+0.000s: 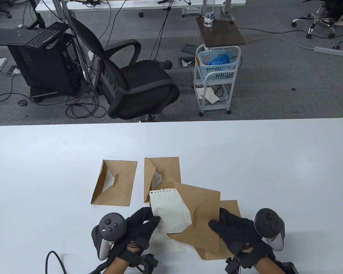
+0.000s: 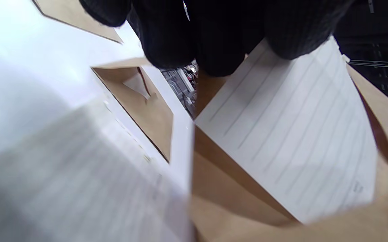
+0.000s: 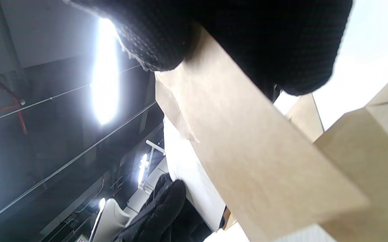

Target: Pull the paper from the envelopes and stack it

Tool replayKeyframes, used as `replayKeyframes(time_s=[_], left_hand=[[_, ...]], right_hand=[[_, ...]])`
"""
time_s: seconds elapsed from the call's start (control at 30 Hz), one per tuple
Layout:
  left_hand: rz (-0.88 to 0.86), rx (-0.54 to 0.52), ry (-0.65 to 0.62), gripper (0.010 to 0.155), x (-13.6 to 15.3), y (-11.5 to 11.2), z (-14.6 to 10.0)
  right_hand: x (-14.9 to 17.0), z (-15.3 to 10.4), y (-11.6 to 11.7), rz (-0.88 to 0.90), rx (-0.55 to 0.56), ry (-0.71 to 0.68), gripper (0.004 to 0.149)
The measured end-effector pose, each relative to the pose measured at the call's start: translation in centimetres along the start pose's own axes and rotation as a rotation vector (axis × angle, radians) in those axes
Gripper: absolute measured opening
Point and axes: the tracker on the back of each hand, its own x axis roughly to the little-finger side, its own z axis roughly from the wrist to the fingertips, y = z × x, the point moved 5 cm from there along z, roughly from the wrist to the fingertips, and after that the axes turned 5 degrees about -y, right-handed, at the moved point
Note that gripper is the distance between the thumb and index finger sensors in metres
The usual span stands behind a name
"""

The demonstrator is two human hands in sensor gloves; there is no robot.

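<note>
Table view, lower centre: a lined sheet [image 1: 171,209] with torn spiral holes along its top edge is pinched at its left edge by the left hand [image 1: 138,228], fingers closed on the paper. The sheet's lower right part is tucked inside a raised brown envelope [image 1: 201,217], which is gripped near its right side by the right hand [image 1: 237,232] — fingers clamped on the kraft paper, as confirmed in the right wrist view, where the envelope [image 3: 247,161] is seen pressed between gloved fingers [image 3: 274,47].

In the left wrist view the lined sheet [image 2: 291,134] is seen held under the gloved fingers [image 2: 214,33] at the top of the frame, its far end entering the envelope [image 2: 234,201].

A second lined sheet [image 1: 167,242] lies flat on the white desk [image 1: 45,171] at bottom centre, partly under the left hand and the held sheet. Another brown envelope [image 1: 228,228] lies under the held one, lower right of centre.

Two more envelopes are laid further up the desk: one with its flap open [image 1: 115,182] at centre left, apart from the rest, and one [image 1: 163,174] at centre with paper visible in its opening — its lower edge is overlapped by the held sheet and envelope.

Beyond the desk, upper frame: a black office chair [image 1: 134,82] and a white trolley with a blue basket [image 1: 217,65].
</note>
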Motion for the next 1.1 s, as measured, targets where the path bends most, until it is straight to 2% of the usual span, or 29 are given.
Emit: replayKeyframes(time_s=[0.13, 0.3, 0.4, 0.53, 0.7, 0.77, 0.87, 0.97, 1.1], left_hand=[[0.027, -0.037, 0.025, 0.036, 0.7, 1.5, 0.1], [0.076, -0.068, 0.045, 0.038, 1.2, 2.5, 0.2], [0.15, -0.035, 0.065, 0.039, 1.3, 2.3, 0.2], [0.241, 0.027, 0.076, 0.045, 1.4, 1.6, 0.4], [0.311, 0.12, 0.057, 0.067, 1.1, -0.3, 0.5], [0.367, 0.149, 0.042, 0.071, 0.7, -1.1, 0.4], [0.463, 0.166, 0.006, 0.066, 0.2, -2.1, 0.4], [0.569, 0.209, -0.019, 0.05, 0.0, -3.3, 0.5], [0.794, 0.271, -0.053, 0.045, -0.6, -4.9, 0.5]], right_hand=[[0.1, -0.3, -2.4, 0.005, 0.069, -0.002, 0.044], [0.7, -0.8, -6.5, 0.016, 0.198, 0.012, 0.044], [1.5, -1.2, -8.4, 0.042, 0.261, 0.04, 0.044], [2.1, -1.6, -9.8, 0.079, 0.309, 0.063, 0.044], [2.2, -1.7, -10.1, 0.089, 0.317, 0.065, 0.044], [2.2, -1.7, -10.0, 0.087, 0.312, 0.06, 0.045], [2.0, -1.6, -9.8, 0.077, 0.304, 0.056, 0.045], [2.0, -1.6, -9.6, 0.071, 0.299, 0.056, 0.045], [2.0, -1.5, -9.2, 0.063, 0.287, 0.056, 0.045]])
